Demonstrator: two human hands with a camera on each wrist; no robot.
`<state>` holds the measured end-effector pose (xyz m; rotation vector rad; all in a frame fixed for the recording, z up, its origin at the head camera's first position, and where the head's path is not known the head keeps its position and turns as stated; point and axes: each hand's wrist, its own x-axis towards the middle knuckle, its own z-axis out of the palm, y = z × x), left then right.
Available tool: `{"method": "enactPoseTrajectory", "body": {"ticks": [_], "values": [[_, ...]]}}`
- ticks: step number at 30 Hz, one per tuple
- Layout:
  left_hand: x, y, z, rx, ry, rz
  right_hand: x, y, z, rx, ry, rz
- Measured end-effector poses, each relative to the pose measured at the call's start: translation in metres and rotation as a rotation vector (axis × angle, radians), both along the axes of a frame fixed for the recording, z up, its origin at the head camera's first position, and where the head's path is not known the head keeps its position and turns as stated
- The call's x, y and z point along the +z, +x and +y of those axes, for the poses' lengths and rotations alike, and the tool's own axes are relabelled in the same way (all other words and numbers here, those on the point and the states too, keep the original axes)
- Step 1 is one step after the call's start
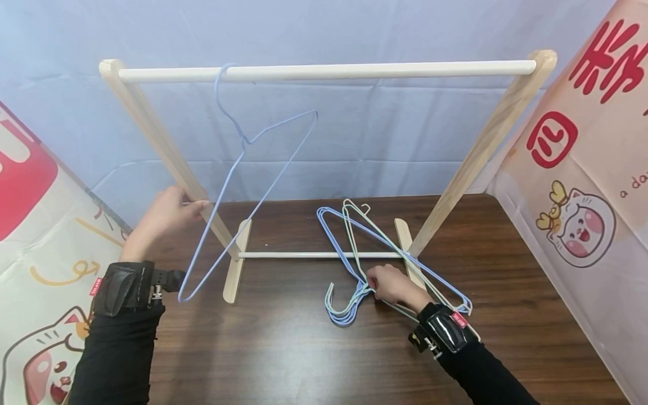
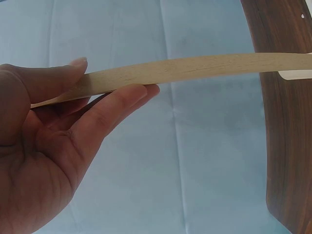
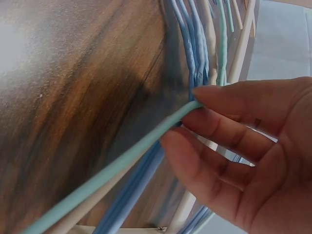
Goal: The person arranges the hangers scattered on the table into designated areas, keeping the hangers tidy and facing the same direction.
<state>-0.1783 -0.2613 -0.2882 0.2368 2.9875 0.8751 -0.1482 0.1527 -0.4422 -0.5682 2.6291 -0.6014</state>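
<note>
We see our left hand [image 1: 169, 211] holding the left post [image 1: 158, 140] of a pale wooden rack, thumb on one side of the flat, finely grained strip and fingers on the other. Our right hand [image 1: 395, 286] pinches a smooth mint hanger [image 3: 109, 168] between thumb and fingertips, at a bundle of hangers [image 1: 360, 288] lying right of the desk's middle. The bundle mixes mint, cream and blue, all thin, rounded and glossy; its curved hooks turn toward the desk's front edge, while its long triangular arms reach toward the back edge and the right edge, across the rack's right foot. One blue hanger [image 1: 244, 140], twisted at the neck, hangs by its hook near the left end of the round white rail [image 1: 374, 71]. The desk [image 1: 283, 360] shows dark, streaked wood grain; creased, pale blue cloth [image 1: 430, 124] rises behind its back edge.
</note>
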Motion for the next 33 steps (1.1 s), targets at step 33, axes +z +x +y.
{"method": "enactPoseTrajectory", "body": {"ticks": [33], "values": [[0.001,0.003,0.001,0.003,0.013,-0.013,0.05,-0.02,-0.01,0.003,-0.113,-0.115]]}}
